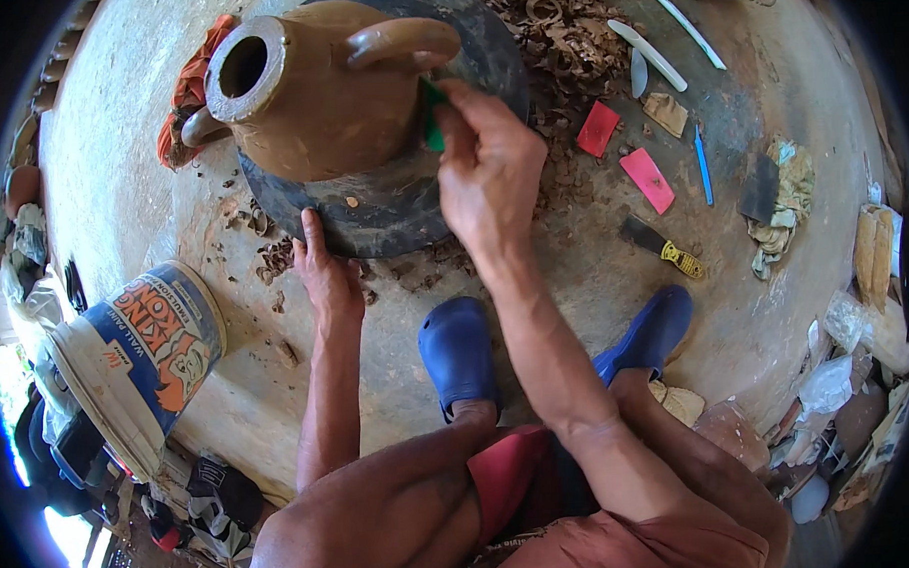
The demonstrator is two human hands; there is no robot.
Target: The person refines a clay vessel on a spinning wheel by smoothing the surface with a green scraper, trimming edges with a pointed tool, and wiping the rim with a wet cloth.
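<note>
A brown clay jug (pixel 334 118) with a round mouth and two handles stands on a dark round turntable (pixel 372 229). My right hand (pixel 490 168) pinches a small green scraper (pixel 432 115) and holds its edge against the jug's right side, below one handle. At the turntable's near edge is my left hand (pixel 326 273), its thumb laid over the rim. The other left fingers are mostly hidden at and below that edge.
Clay shavings (pixel 566 40) heap at the turntable's right. Farther right lie a red scraper (pixel 597 129), a pink scraper (pixel 647 180), a blue tool (pixel 704 165), a yellow-handled scraper (pixel 663 247) and a cloth (pixel 794 202). A paint bucket (pixel 146 345) stands left.
</note>
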